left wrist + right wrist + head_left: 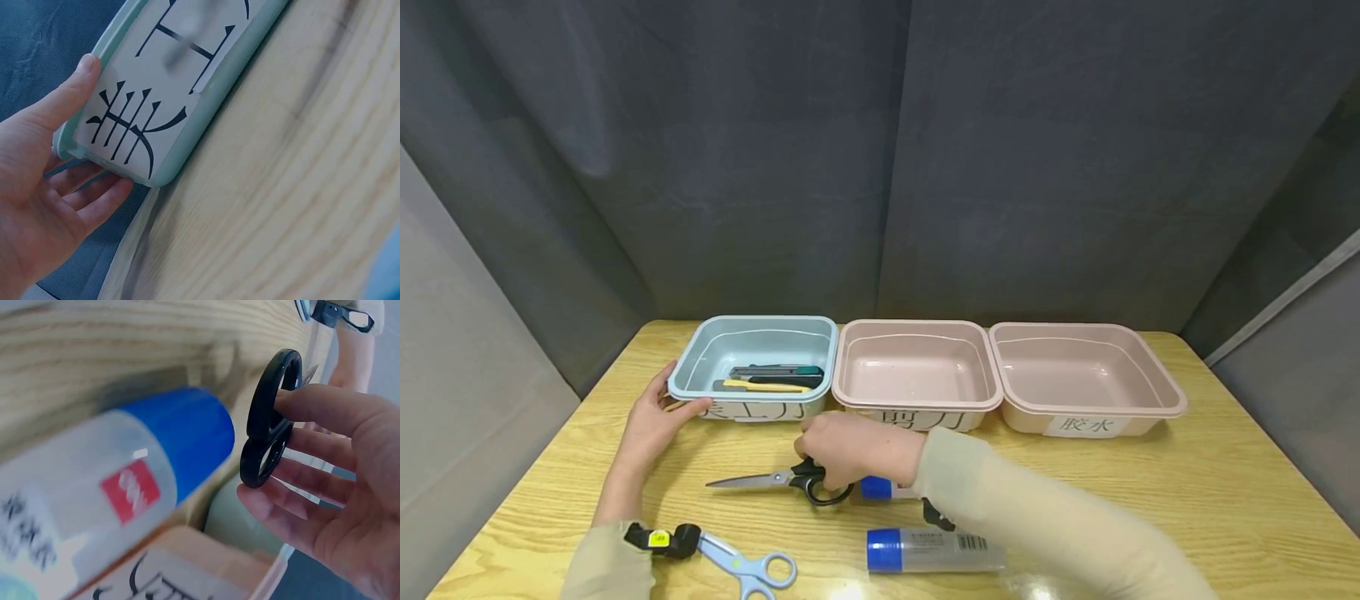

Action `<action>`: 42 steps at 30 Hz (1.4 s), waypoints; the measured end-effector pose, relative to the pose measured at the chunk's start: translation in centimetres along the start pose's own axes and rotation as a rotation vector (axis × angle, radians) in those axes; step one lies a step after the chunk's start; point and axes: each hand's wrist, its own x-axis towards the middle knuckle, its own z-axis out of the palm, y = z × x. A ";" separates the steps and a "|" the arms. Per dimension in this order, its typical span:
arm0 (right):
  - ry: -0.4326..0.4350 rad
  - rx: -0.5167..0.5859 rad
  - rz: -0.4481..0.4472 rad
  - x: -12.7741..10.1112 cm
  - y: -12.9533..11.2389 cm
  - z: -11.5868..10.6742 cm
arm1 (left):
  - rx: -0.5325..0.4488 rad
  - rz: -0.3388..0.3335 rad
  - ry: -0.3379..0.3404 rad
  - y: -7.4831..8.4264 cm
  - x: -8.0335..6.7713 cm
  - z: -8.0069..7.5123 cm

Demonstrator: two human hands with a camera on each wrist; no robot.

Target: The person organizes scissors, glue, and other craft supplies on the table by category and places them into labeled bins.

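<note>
Two hands at work on a wooden table (1225,500). From the left — my left hand (651,425) steadies the blue bin (752,367), thumb on its rim and fingers curled under the corner. My right hand (850,446) pinches the handles of the black scissors (782,481), which lie flat beside a glue stick (880,488). I'd close my fingers firmly round the loops before lifting — blades kept level.
</note>
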 end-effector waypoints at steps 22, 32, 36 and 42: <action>0.102 0.194 0.078 -5.5 5.7 -2.1 | -0.009 0.010 -0.012 0.1 0.3 -0.1; 0.197 0.236 0.078 -8.2 8.8 -2.4 | 0.016 0.024 -0.023 0.0 0.4 0.0; 0.254 0.217 0.089 -9.2 10.2 -2.1 | 0.018 0.027 -0.031 0.0 0.5 -0.1; 0.311 0.212 0.127 -10.2 12.5 -1.3 | 0.013 0.022 -0.036 -0.2 0.6 -0.2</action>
